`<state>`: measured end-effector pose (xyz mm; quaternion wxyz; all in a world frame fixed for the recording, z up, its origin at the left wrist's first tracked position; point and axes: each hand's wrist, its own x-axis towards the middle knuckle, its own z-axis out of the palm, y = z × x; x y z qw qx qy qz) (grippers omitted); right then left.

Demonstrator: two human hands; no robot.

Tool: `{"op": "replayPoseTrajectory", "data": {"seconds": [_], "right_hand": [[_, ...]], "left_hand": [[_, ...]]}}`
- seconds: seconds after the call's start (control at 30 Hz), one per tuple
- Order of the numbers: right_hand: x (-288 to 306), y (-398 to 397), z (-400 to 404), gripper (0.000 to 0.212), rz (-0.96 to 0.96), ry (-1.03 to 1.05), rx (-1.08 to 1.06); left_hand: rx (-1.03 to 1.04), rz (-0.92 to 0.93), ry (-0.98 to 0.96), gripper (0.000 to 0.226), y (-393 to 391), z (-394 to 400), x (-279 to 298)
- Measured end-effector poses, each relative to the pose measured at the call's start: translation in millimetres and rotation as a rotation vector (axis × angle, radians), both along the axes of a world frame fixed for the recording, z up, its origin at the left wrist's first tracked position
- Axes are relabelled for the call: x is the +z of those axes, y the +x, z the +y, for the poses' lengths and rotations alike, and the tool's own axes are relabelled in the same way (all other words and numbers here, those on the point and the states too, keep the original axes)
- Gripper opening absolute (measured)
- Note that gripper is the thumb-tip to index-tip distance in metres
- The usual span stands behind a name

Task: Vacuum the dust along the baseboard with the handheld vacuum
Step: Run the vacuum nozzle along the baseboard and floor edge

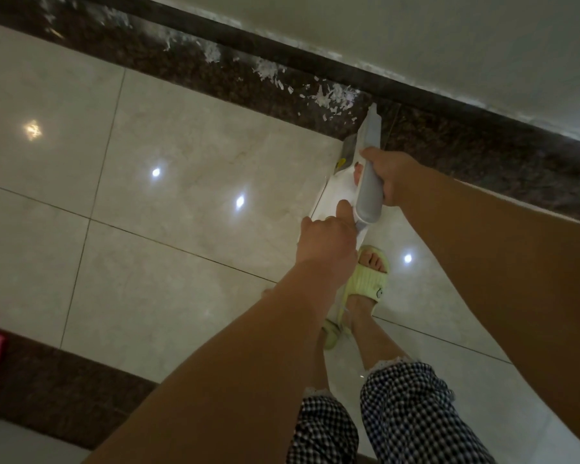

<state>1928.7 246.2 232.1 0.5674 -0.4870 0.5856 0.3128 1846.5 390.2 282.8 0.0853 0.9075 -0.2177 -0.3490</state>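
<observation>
While your right hand point(394, 177) wraps around the grey handle of the vacuum point(365, 169), its narrow nozzle points at the baseboard point(282, 48), tip just short of it and right beside the nearest pile of white scraps point(334, 97). Your left hand point(325, 239) grips the white rear end of the body, farther from the baseboard, fingers curled over it. The machine looks like rigid, smooth plastic and, judging by how you hold it out, fairly light, though the long snout may make it nose-heavy; keeping the rear hand on should steady the tip. The handle seems the right place to hold it, since the glossy shell could slip. More scraps lie scattered along the dark strip of floor point(188, 65) running beside the baseboard, away to your left. They look thin and light, so a fast sweep might scatter them.
</observation>
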Motion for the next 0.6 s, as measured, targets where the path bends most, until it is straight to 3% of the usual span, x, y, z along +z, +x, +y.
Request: {"op": "replayPoseTrajectory", "data": {"seconds": [0.1,0.2,0.37,0.6], "right_hand": [[5,-7,7,0.023,-0.023,0.024,-0.064],[9,-14,16,0.02,-0.039,0.028,-0.085],[15,-18,31,0.036,-0.054,0.02,-0.085],[18,-19,45,0.041,-0.03,-0.012,-0.031]], "left_hand": [[-0.009,-0.009,0.009,0.042,-6,6,2],[-0.013,-0.005,0.01,0.042,-11,13,4],[0.015,0.006,0.0,0.046,-17,26,6],[0.023,-0.004,0.0,0.047,-18,37,8]]}}
